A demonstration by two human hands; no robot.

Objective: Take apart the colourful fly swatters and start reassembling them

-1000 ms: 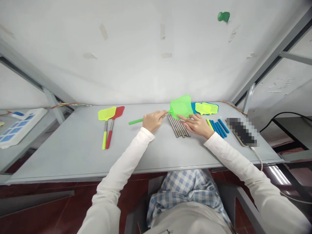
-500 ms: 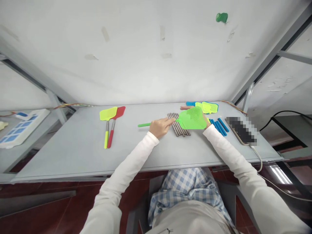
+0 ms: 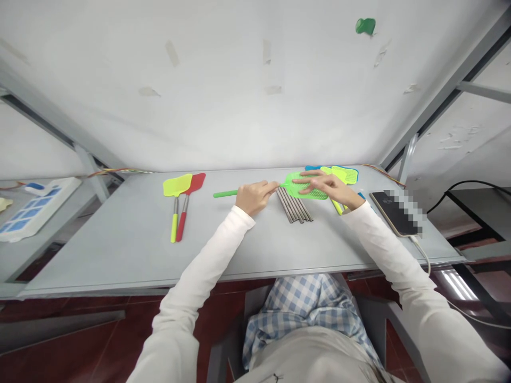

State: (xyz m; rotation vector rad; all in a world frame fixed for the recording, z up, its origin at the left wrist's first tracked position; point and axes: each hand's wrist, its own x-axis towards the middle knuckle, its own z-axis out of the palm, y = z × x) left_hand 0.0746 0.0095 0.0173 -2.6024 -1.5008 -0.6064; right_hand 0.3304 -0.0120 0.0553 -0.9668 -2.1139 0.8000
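Observation:
A green fly swatter (image 3: 225, 194) lies crosswise in front of me, its handle to the left. My left hand (image 3: 255, 197) is closed around it near the neck. Over its perforated head (image 3: 319, 194) lies my right hand (image 3: 330, 187), gripping the head with spread fingers; the thumb is hard to make out. Beneath the swatter, several metal tubes (image 3: 293, 205) rest side by side on the table. Behind my right hand are yellow and blue swatter heads (image 3: 350, 175). Yellow grips (image 3: 337, 207) show under that hand, while blue ones are mostly covered.
On the left of the grey table (image 3: 120, 244) lie two fly swatters, one yellow (image 3: 174, 221) and one red (image 3: 181, 221). A phone (image 3: 393, 213) with a white cable lies at the right. Wires run along the back corners, and a white power strip (image 3: 43, 207) sits farther left.
My right hand has come from behind the green swatter's head to its upper side, fingers over it. My left hand has shifted slightly left with the swatter.

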